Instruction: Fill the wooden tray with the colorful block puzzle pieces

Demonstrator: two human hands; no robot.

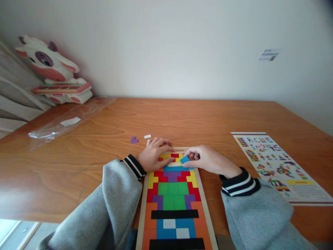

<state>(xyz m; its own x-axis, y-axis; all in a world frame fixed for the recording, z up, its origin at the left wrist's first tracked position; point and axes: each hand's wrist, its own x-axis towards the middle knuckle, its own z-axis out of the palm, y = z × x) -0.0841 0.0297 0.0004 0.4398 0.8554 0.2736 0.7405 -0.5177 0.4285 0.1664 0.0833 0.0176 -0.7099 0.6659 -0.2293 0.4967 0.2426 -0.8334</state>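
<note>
A wooden puzzle board (143,215) filled with colored blocks lies lengthwise in front of me, its near end cut off by the frame. My right hand (201,158) pinches a small blue puzzle piece (184,159), tilted above the board's upper right part. Resting on the board's upper left, my left hand (157,154) has its fingers stretched over yellow and red pieces. It covers some pieces beneath. Beyond the left hand, a purple L-shaped piece (134,140) and a white rectangular piece (147,136) lie loose on the table.
A printed pattern sheet (281,166) lies on the wooden table (182,118) at right. At left are a clear plastic bag (70,121) and a cow-shaped toy keyboard (59,76) at the back. The wall (177,48) stands behind the table, with a label (270,55).
</note>
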